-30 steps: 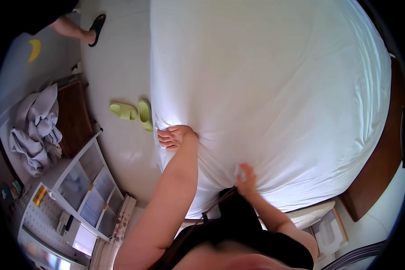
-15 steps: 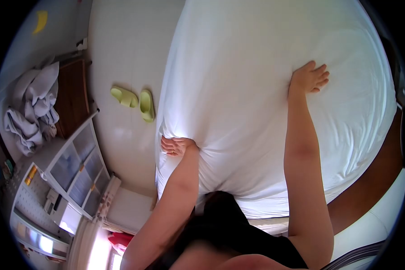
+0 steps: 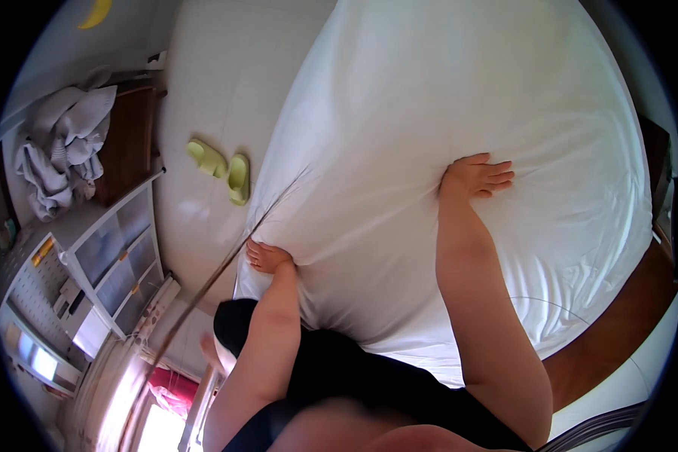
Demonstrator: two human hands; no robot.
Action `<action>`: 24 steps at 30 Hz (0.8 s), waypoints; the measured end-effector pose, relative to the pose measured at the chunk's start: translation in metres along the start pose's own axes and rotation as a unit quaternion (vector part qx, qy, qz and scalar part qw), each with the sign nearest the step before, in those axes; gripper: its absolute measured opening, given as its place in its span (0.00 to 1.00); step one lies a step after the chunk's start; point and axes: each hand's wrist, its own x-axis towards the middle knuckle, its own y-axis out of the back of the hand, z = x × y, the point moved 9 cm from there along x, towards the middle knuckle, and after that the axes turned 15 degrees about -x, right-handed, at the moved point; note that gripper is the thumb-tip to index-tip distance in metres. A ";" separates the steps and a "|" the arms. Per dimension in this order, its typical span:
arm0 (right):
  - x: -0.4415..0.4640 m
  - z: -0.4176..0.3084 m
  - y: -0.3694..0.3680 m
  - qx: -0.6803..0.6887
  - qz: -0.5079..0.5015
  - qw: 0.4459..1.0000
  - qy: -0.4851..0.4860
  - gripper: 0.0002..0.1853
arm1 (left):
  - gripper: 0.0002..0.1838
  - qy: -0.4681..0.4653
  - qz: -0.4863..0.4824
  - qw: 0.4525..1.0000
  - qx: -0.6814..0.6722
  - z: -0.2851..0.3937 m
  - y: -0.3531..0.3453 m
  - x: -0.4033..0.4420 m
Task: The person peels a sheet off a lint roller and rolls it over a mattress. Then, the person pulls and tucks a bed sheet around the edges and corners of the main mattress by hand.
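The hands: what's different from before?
The right hand went forward and lies spread on the sheet. A dark strand now crosses the view; the black-slippered foot is out of sight. The left hand still rests on the sheet near its edge; the green slippers stay on the floor.

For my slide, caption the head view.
Left hand and right hand rest on a white bedsheet, green slippers nearby.

The white sheet point(image 3: 384, 151) is cut off by the top edge. Against the sheet, the palms of the left hand point(image 3: 271, 258) and right hand point(image 3: 479, 176) are hidden — and well left of it, small items point(image 3: 7, 234) look too dim to identify.
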 end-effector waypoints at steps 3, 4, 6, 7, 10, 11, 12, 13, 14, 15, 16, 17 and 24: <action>0.006 0.002 0.000 0.019 -0.043 0.999 -0.007 0.35 | 0.25 0.249 -0.133 0.946 -0.160 -0.013 0.005 0.021; 0.007 0.005 -0.002 0.003 -0.031 1.000 -0.001 0.35 | 0.25 0.218 -0.152 0.896 -0.355 0.017 -0.018 0.040; 0.017 0.004 -0.016 -0.018 -0.002 1.000 0.005 0.35 | 0.26 0.208 -0.236 0.761 -0.567 0.144 -0.026 0.039; 0.020 0.004 -0.024 0.009 -0.018 1.000 0.013 0.38 | 0.27 0.215 -0.289 0.723 -0.589 0.252 -0.003 0.020; 0.024 0.003 -0.013 0.028 -0.121 0.992 -0.010 0.38 | 0.36 -0.249 -0.337 0.902 -0.108 0.440 -0.065 -0.002; 0.021 0.008 -0.016 0.018 -0.122 0.992 -0.012 0.37 | 0.36 -0.173 -0.307 0.932 -0.090 0.474 -0.030 -0.019; 0.018 0.011 -0.026 0.006 -0.122 0.992 -0.012 0.37 | 0.37 -0.094 -0.273 0.955 -0.073 0.504 0.010 -0.032; 0.023 0.010 -0.033 -0.004 -0.118 0.993 -0.009 0.37 | 0.36 -0.107 -0.237 0.962 -0.078 0.508 0.000 -0.033; 0.028 0.009 -0.030 -0.001 -0.098 0.995 -0.001 0.37 | 0.36 -0.121 -0.200 0.969 -0.082 0.493 -0.016 -0.032; 0.028 0.001 -0.026 -0.001 -0.080 0.997 0.003 0.37 | 0.36 -0.137 -0.164 0.974 -0.082 0.486 -0.029 -0.024; 0.023 0.001 -0.019 -0.002 -0.062 0.998 0.002 0.37 | 0.36 -0.151 -0.148 0.975 -0.071 0.480 -0.037 -0.020; 0.021 0.000 -0.015 0.002 -0.042 0.999 0.003 0.37 | 0.36 -0.164 -0.131 0.976 -0.065 0.477 -0.045 -0.018; 0.022 -0.003 -0.011 0.002 0.020 1.000 0.013 0.37 | 0.33 -0.111 -0.303 0.937 -0.136 0.500 -0.024 -0.003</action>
